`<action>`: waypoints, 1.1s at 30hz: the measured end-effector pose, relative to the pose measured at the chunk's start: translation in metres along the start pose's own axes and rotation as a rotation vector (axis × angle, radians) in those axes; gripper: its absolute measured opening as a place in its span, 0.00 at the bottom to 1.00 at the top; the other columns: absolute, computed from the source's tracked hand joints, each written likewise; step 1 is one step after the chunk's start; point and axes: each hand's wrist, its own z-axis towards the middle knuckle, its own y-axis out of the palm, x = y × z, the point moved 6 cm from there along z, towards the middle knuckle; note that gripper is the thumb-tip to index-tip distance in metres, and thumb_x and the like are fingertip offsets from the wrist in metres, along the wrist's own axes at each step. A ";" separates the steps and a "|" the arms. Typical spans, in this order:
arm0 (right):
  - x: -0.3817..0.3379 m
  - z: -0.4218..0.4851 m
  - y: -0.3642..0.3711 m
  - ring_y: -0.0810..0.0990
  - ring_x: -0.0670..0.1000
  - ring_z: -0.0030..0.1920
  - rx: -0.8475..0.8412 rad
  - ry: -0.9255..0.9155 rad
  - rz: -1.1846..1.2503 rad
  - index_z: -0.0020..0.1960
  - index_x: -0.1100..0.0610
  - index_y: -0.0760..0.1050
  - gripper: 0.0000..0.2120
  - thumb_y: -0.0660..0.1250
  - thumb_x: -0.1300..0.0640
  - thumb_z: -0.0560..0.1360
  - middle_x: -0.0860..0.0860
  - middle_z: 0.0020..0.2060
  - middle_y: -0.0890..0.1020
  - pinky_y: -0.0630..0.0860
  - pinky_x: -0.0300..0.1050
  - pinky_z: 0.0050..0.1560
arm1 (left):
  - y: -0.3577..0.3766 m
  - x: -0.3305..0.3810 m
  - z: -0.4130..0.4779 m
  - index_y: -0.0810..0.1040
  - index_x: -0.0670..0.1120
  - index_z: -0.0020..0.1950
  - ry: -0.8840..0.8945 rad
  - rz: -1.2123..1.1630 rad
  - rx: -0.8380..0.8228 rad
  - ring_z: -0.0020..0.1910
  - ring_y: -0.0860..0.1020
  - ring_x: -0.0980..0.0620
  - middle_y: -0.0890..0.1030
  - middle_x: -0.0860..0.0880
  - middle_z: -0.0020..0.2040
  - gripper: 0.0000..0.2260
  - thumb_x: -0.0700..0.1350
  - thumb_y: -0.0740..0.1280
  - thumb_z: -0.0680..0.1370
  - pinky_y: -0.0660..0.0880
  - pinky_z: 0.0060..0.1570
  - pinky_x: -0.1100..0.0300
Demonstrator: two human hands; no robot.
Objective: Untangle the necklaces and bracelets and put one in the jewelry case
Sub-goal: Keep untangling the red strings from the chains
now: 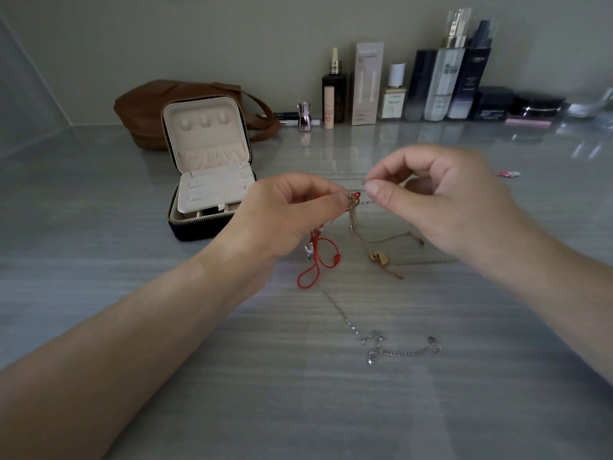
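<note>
Nearest me, a silver chain (398, 351) is lying on the table (431, 410). My left hand (285, 214) is pinching the tangle of red cord bracelet (318, 260) and tan cord (381, 242); my right hand (441, 197) is pinching a fine silver strand (335, 175). Further left, the jewelry case (205, 180) is standing open.

Knot (353, 198): partly behind left hand (282, 214). Chain (338, 176) at right hand (447, 200): too fine to trace. Clear object (593, 101), surface's far right corner: blurred, cropped.

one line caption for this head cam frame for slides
Untangling: left hand and right hand pinch the tangle of cords and chains over the table, jewelry case open
</note>
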 end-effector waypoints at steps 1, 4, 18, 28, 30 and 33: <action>-0.004 0.000 0.001 0.72 0.39 0.25 -0.010 -0.067 -0.050 0.40 0.46 0.78 0.07 0.70 0.58 0.73 0.39 0.28 0.76 0.64 0.26 0.27 | 0.001 0.001 -0.001 0.81 0.49 0.37 0.006 0.004 -0.007 0.29 0.72 0.62 0.77 0.57 0.28 0.05 0.41 0.70 0.72 0.68 0.32 0.71; -0.010 -0.002 0.005 0.74 0.40 0.32 -0.029 -0.224 -0.227 0.46 0.44 0.79 0.08 0.70 0.58 0.73 0.39 0.34 0.76 0.66 0.27 0.33 | 0.002 0.003 -0.003 0.81 0.49 0.36 0.020 0.015 -0.024 0.29 0.74 0.64 0.79 0.57 0.29 0.06 0.41 0.69 0.73 0.68 0.31 0.74; -0.015 -0.004 0.008 0.75 0.45 0.34 -0.030 -0.264 -0.443 0.41 0.53 0.79 0.05 0.65 0.53 0.71 0.41 0.36 0.73 0.75 0.47 0.35 | -0.001 0.005 -0.003 0.81 0.48 0.36 -0.005 0.003 0.058 0.29 0.75 0.66 0.79 0.59 0.26 0.06 0.40 0.70 0.72 0.67 0.30 0.75; -0.009 -0.002 0.013 0.73 0.45 0.39 -0.118 -0.169 -0.491 0.44 0.52 0.73 0.05 0.59 0.53 0.75 0.41 0.38 0.70 0.70 0.39 0.39 | -0.008 0.004 -0.001 0.82 0.50 0.35 -0.023 -0.015 0.107 0.31 0.75 0.64 0.81 0.56 0.31 0.07 0.42 0.70 0.73 0.69 0.31 0.73; -0.006 -0.001 0.012 0.72 0.42 0.40 -0.127 -0.151 -0.493 0.43 0.50 0.70 0.03 0.60 0.55 0.76 0.39 0.38 0.69 0.67 0.33 0.38 | -0.011 0.002 0.001 0.83 0.50 0.34 -0.038 -0.015 0.125 0.32 0.74 0.60 0.81 0.54 0.32 0.08 0.43 0.69 0.73 0.69 0.32 0.69; -0.002 -0.001 0.012 0.73 0.41 0.41 -0.126 -0.126 -0.481 0.43 0.49 0.70 0.03 0.61 0.55 0.76 0.39 0.39 0.70 0.67 0.31 0.40 | -0.012 0.000 0.002 0.82 0.50 0.36 -0.053 -0.009 0.131 0.32 0.73 0.58 0.80 0.51 0.34 0.06 0.44 0.68 0.73 0.67 0.35 0.64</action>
